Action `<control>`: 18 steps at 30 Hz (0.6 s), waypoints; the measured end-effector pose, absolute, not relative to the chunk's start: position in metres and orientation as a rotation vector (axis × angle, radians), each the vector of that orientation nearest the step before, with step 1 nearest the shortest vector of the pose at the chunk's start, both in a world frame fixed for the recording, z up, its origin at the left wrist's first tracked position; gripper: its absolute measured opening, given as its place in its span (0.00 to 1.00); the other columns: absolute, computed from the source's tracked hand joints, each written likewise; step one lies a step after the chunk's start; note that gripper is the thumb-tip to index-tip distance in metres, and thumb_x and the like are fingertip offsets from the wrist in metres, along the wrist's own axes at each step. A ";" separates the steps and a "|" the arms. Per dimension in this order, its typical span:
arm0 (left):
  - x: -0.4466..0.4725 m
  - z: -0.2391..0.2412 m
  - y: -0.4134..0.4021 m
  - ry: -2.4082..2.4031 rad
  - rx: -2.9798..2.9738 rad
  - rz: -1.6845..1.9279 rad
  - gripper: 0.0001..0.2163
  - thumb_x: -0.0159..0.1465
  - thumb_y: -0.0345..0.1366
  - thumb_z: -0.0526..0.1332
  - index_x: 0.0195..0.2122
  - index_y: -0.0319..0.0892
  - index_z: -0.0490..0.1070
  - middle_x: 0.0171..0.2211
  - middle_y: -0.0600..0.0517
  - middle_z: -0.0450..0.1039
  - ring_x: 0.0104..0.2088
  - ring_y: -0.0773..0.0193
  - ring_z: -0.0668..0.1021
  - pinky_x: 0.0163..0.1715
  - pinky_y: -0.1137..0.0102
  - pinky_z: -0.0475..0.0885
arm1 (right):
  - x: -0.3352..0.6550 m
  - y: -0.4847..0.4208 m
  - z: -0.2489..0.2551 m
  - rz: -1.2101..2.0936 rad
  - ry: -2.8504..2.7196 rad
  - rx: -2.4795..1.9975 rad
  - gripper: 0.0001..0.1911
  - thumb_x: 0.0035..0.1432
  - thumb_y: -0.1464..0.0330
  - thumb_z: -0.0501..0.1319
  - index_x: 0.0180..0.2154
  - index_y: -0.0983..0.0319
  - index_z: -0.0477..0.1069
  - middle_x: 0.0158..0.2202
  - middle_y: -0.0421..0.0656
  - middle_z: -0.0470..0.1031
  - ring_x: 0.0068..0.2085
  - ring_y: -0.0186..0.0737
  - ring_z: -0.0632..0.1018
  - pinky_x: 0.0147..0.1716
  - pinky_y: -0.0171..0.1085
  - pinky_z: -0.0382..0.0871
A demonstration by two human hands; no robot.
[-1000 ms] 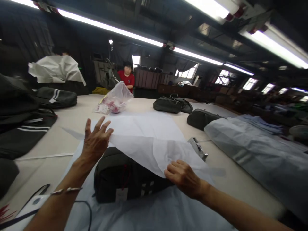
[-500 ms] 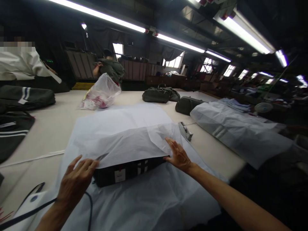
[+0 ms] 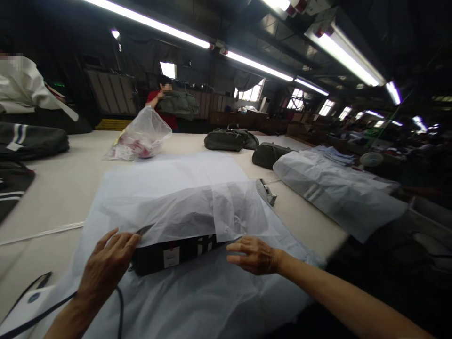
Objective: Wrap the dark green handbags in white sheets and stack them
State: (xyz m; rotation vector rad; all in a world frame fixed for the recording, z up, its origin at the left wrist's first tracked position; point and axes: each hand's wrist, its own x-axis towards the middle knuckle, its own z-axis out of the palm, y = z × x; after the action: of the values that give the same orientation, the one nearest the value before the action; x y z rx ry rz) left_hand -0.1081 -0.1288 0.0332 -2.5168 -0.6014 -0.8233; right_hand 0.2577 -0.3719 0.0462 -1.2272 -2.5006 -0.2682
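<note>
A dark bag (image 3: 176, 254) with a white tag lies on the table, mostly draped in thin white tissue paper (image 3: 169, 197); more of the paper spreads under it toward me. My left hand (image 3: 106, 266) rests open with fingers spread on the paper at the bag's near left corner. My right hand (image 3: 252, 254) lies flat and open on the paper at the bag's near right end, fingers pointing left.
A tape dispenser (image 3: 266, 191) sits right of the paper. A clear plastic bag (image 3: 139, 136), dark bags (image 3: 229, 140) and a paper-wrapped bundle (image 3: 335, 188) lie farther off. Striped dark bags (image 3: 28, 139) are stacked left. A person in red (image 3: 165, 101) holds up a bag behind the table.
The raised sheet has come down over the bag. My left hand dropped to the bag's left corner; my right hand slid from the paper's right edge to the near front.
</note>
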 end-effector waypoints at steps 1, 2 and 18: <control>-0.108 0.033 -0.128 -0.598 -2.526 -0.829 0.16 0.69 0.30 0.44 0.38 0.42 0.72 0.32 0.48 0.75 0.36 0.55 0.77 0.52 0.53 0.68 | 0.258 -0.375 0.053 -0.232 -2.449 -1.247 0.15 0.62 0.71 0.57 0.50 0.58 0.69 0.49 0.46 0.75 0.45 0.38 0.77 0.44 0.39 0.72; -0.107 0.034 -0.128 -0.590 -2.535 -0.835 0.16 0.69 0.30 0.44 0.38 0.43 0.72 0.32 0.48 0.75 0.35 0.55 0.77 0.52 0.53 0.68 | 0.260 -0.376 0.061 -0.212 -2.349 -1.302 0.14 0.62 0.70 0.57 0.50 0.59 0.69 0.47 0.47 0.76 0.44 0.38 0.78 0.43 0.38 0.73; -0.114 0.046 -0.145 -0.549 -2.578 -0.718 0.14 0.69 0.31 0.48 0.34 0.43 0.72 0.30 0.50 0.74 0.36 0.56 0.77 0.49 0.58 0.70 | 0.249 -0.202 0.074 0.000 -2.423 -1.695 0.37 0.64 0.48 0.52 0.66 0.62 0.53 0.69 0.51 0.52 0.69 0.49 0.51 0.67 0.54 0.36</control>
State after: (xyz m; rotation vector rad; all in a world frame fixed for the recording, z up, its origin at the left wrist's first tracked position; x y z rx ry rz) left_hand -0.1138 -0.1449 0.0462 -2.5778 -0.5491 -0.7181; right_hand 0.2487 -0.2019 0.0737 -1.6950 -2.4231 -0.0004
